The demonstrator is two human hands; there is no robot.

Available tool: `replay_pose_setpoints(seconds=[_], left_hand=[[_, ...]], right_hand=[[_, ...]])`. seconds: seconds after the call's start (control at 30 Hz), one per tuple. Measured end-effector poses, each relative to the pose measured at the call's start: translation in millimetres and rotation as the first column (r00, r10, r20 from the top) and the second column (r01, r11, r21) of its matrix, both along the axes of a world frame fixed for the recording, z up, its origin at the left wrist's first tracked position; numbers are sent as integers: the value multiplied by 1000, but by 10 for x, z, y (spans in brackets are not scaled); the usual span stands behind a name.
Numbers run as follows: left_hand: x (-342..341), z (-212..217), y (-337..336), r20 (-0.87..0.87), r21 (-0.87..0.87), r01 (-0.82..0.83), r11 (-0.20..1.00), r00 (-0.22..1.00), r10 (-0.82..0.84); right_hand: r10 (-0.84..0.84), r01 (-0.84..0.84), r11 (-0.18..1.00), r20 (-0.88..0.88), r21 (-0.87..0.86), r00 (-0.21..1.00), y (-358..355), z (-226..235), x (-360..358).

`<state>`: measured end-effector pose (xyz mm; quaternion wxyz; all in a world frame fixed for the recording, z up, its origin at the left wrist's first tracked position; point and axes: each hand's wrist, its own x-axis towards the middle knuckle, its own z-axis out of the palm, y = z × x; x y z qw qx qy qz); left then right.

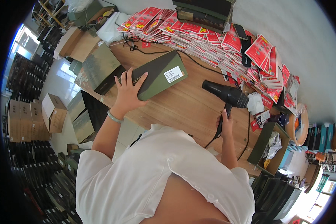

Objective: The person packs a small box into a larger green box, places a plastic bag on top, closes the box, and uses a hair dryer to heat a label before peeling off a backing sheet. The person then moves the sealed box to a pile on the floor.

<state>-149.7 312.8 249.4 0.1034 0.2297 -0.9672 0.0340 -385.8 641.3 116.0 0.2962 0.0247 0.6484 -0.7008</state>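
Note:
A dark green shoebox-like carton [153, 76] lies tilted across the wooden table, a white barcode label [174, 74] on the end toward the right. My left hand [128, 91] rests on the carton's left part, fingers spread over its top and thumb along the near side. In my right hand [224, 121] is a black hair dryer [227, 94], gripped by its handle. Its nozzle points left toward the carton, some distance from the label. The dryer's cord runs down from the handle over the table [190, 112].
Red printed packets [198, 41] are heaped along the table's far edge, with a phone [240, 32] on top. Another green carton [99, 69] stands at the left. An open green box [270, 147] holding plastic wrappers sits at the right. A black cable [198, 61] crosses behind the carton.

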Motion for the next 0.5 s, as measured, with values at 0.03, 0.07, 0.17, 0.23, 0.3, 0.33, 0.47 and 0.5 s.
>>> replay_pose_setpoints(seconds=[0.03,0.07,0.17,0.23,0.3,0.33,0.47,0.5], left_hand=[[12,-16,6,-20,13,8,1000,1000,-8],[25,-31,4,-42,25,15,1000,999,-14],[15,-59,23,-49,14,41,999,998,-40],[34,-94,33,-74,20,51,998,996,-50],[70,-115,47,-94,30,62,998,994,-59],[89,-114,59,-101,38,69,997,993,-65],[145,-127,80,-142,79,95,992,986,-84],[156,-126,72,-148,78,98,992,985,-86]], right_hand=[[1,1,1000,-59,24,998,2,222,158],[4,2,999,-118,47,993,-2,422,302],[21,-12,999,-250,37,968,4,719,613],[58,-55,998,-365,20,929,-18,876,780],[100,-59,992,-433,108,896,-107,990,894],[129,-50,984,-489,171,863,-161,1019,924],[210,-150,974,-412,172,887,-244,1172,953],[218,-195,976,-325,101,920,-265,1229,981]])
